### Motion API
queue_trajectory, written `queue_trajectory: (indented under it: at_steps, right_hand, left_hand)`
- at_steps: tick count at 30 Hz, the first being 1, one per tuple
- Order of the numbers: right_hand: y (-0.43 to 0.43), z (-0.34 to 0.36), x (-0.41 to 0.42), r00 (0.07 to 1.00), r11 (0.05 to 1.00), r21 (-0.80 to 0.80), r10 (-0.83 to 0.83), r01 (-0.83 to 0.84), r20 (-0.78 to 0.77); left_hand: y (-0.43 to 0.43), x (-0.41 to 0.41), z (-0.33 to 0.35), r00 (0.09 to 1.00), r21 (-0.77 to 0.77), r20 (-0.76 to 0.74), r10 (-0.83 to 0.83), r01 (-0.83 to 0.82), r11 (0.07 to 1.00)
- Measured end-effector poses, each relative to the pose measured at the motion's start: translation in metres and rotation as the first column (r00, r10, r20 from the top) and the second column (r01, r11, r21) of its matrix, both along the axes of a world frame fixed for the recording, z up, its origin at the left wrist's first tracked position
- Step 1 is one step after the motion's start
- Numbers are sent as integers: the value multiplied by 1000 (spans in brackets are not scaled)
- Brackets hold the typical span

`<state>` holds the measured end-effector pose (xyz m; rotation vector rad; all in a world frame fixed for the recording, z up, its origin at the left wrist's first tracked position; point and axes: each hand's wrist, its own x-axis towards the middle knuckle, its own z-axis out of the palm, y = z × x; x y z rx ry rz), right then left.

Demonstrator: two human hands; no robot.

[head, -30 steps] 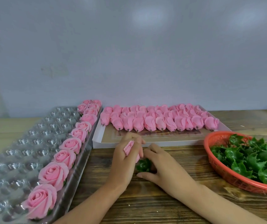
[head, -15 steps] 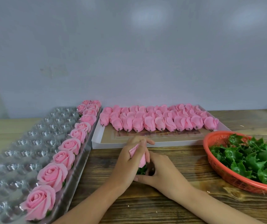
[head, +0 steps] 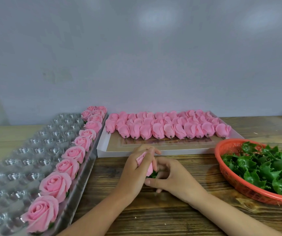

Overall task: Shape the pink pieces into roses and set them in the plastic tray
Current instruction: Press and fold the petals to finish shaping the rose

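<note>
On the wooden table [head: 162,217], seen from the head camera, two bare hands meet near the middle. The left hand [head: 133,174] is curled around a pink piece [head: 146,163] — its fingers are pressed together on the pink petals, and the piece stands nearly upright, tipped a little to the left. The top of the piece pokes out between the fingers, and its bottom end comes out just under them. The right hand [head: 172,178] is right beside the left one and touches it. Its thumb and fingertips pinch a small green part [head: 153,174] at the bottom of the pink piece. Most of that green part is hidden, so I cannot tell its shape.

Behind the hands lies a flat white box [head: 153,151] with rows of pink buds [head: 167,126] lying side by side at its far end. To the left sits the clear plastic tray [head: 17,164] with many small round cups. One line of finished roses [head: 68,166] fills its right edge, from near to far — the other cups hold nothing pink. To the right, an orange basket [head: 239,184] holds a heap of green leaf caps [head: 264,167]. The basket is well apart from the hands.
</note>
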<state>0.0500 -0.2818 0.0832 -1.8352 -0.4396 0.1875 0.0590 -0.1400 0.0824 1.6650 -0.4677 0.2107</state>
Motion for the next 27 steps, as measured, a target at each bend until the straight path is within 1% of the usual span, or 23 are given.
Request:
queue_trajectory:
  at_steps: [6, 8, 16, 19, 23, 27]
  right_hand:
    - [-4, 4, 2, 976, 991, 133, 20, 10, -219]
    - [-4, 5, 2, 964, 986, 168, 49, -5, -262]
    - [-2, 9, -3, 964, 984, 178, 62, -16, -257]
    - [-3, 9, -2, 964, 982, 190, 73, -23, -257]
    - [-4, 8, -1, 959, 978, 210, 79, -21, -272]
    - [-5, 6, 1, 952, 969, 247, 88, -14, -291]
  left_hand:
    - [0, 1, -1, 995, 9, 28, 91, -91, 996]
    - [1, 0, 0, 994, 7, 41, 101, -101, 995]
    - [2, 2, -3, 990, 56, 64, 124, -128, 990]
    - [1, 4, -5, 993, 60, 13, 117, -118, 991]
    - [1, 5, -4, 992, 25, -69, 106, -105, 994]
    - [1, 4, -3, 992, 19, -99, 84, -82, 996]
